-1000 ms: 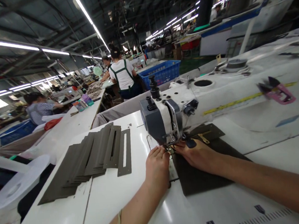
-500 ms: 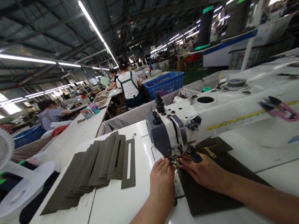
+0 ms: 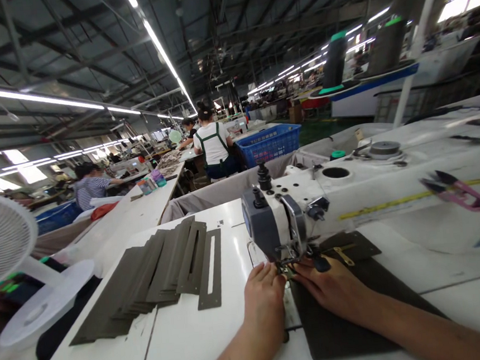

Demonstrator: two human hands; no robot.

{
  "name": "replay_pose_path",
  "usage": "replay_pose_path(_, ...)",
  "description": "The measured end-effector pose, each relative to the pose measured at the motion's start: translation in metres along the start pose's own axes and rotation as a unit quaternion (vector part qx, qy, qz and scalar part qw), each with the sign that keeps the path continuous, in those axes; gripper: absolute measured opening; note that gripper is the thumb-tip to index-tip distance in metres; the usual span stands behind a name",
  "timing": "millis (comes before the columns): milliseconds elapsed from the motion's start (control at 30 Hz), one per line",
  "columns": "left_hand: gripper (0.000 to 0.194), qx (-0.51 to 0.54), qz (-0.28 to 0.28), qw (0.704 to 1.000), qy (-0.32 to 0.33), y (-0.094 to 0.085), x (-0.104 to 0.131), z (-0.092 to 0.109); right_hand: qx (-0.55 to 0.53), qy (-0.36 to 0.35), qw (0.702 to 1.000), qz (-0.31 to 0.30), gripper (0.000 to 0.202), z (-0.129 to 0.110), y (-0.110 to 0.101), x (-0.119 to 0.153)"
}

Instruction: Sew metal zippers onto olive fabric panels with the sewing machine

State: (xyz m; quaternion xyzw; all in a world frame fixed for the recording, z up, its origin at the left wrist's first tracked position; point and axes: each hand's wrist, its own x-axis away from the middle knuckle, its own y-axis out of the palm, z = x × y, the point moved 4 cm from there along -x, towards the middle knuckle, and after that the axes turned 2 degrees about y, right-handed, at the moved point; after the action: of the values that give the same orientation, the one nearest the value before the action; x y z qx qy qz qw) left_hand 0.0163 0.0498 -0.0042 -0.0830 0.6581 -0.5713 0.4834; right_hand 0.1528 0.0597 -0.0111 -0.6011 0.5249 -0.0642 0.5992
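- In the head view, the dark panel (image 3: 341,336) lies on the table (image 3: 187,350), under the right hand (image 3: 335,286) and its forearm; its far part reaches beyond the knuckles, behind the needle area.
- The right fingers point inward, close together, their tips beside the presser foot (image 3: 288,266); a black paddle (image 3: 322,263) on the machine (image 3: 263,223) hides part of the hand. Whether they press or pinch the panel, I cannot tell.
- The left hand (image 3: 264,304) is at the foot's other side, fingers bent and bunched together. Its tips are near the panel's left edge; whether they grip anything is hidden.
- The panel's left edge runs toward the near side, just right of the left wrist.
- A brass zip pull (image 3: 346,256) lies on the panel, just beyond the right knuckles.
- Left of both hands, well apart, a slotted strip (image 3: 217,283) lies beside overlapping dark pieces (image 3: 148,280).
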Motion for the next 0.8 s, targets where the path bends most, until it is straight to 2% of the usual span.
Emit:
replay_pose_path(267, 0.015, -0.005, 0.009, 1.0, 0.022, -0.003, 0.002, 0.004, -0.019, -0.002, 1.0, -0.005, 0.025, -0.003, -0.006, 0.0)
replay_pose_path(433, 0.014, -0.001, 0.03, 0.999, 0.03, -0.003, 0.002, 0.006, -0.016, -0.009, 1.0, 0.02, 0.025, -0.003, -0.004, 0.004)
replay_pose_path(600, 0.016, 0.019, 0.046, 0.999, 0.01, -0.004, 0.002, 0.002, 0.076, 0.0, 0.996, 0.037, 0.022, -0.001, 0.0, 0.003)
replay_pose_path(700, 0.023, 0.019, 0.035, 0.997, -0.059, -0.013, 0.003, -0.001, 0.146, 0.031, 0.989, 0.017, 0.042, 0.002, 0.004, 0.009)
replay_pose_path(800, 0.025, -0.007, 0.007, 0.989, -0.148, -0.025, 0.011, 0.003, 0.193, 0.02, 0.981, 0.016, 0.062, -0.006, 0.002, 0.03)
